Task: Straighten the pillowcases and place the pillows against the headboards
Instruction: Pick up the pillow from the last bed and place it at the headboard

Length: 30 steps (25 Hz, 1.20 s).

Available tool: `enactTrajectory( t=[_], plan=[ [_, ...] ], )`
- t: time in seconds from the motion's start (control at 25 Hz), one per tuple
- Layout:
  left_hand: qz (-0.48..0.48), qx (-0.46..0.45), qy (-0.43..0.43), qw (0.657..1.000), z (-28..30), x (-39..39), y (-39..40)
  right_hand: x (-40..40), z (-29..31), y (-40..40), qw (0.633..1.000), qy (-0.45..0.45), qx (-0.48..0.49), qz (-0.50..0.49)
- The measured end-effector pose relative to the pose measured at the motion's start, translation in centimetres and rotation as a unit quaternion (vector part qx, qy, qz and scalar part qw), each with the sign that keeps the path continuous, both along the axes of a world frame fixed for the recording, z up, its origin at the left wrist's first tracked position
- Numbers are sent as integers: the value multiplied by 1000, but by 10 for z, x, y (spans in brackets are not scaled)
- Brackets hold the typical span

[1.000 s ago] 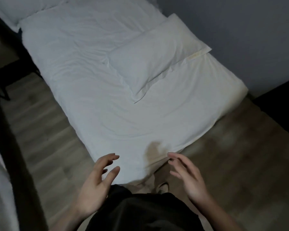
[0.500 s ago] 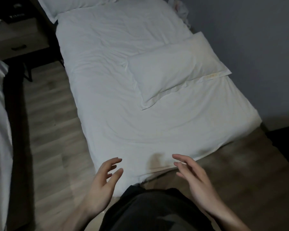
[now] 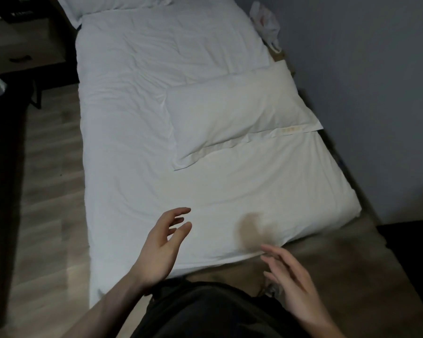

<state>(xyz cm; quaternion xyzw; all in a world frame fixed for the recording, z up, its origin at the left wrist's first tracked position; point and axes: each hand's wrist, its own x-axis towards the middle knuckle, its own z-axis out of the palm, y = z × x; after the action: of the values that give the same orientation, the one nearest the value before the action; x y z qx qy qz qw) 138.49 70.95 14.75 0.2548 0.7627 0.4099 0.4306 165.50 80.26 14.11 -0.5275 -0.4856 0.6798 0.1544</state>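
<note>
Two pillows (image 3: 232, 118) (image 3: 112, 2), plastic bag (image 3: 266, 18) beside wall

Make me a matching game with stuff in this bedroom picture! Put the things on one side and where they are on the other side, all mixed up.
Things:
1. pillow
2. brown stain
3. left hand
4. plastic bag

Places:
A. at the far end of the bed, by the wall
B. lying across the middle of the bed, on the wall side
C. on the sheet near the foot of the bed
D. open, above the near end of the bed

Right pairs: 1-B, 2-C, 3-D, 4-A
</note>
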Motion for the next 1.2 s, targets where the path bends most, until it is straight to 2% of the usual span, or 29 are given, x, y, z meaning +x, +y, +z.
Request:
enactTrajectory(
  t=[0.24, 0.4, 0.6, 0.76, 0.96, 1.2],
  plan=[
    [112, -35, -36, 992, 6, 163, 42, 122, 9, 134, 992, -20, 11, 125],
    [185, -30, -30, 982, 17, 227, 60, 141, 24, 198, 978, -17, 27, 208],
    [224, -11, -24, 974, 12, 254, 96, 130, 31, 245, 955, -15, 50, 292],
    [194, 3, -12, 981, -5, 248, 147, 143, 24, 288, 959, -22, 59, 277],
    [214, 40, -4, 976, 0, 252, 219, 168, 25, 353, 962, -23, 64, 263],
    [320, 15, 5, 947, -15, 322, 305, 187, 3, 462, 938, -20, 22, 346]
  ],
)
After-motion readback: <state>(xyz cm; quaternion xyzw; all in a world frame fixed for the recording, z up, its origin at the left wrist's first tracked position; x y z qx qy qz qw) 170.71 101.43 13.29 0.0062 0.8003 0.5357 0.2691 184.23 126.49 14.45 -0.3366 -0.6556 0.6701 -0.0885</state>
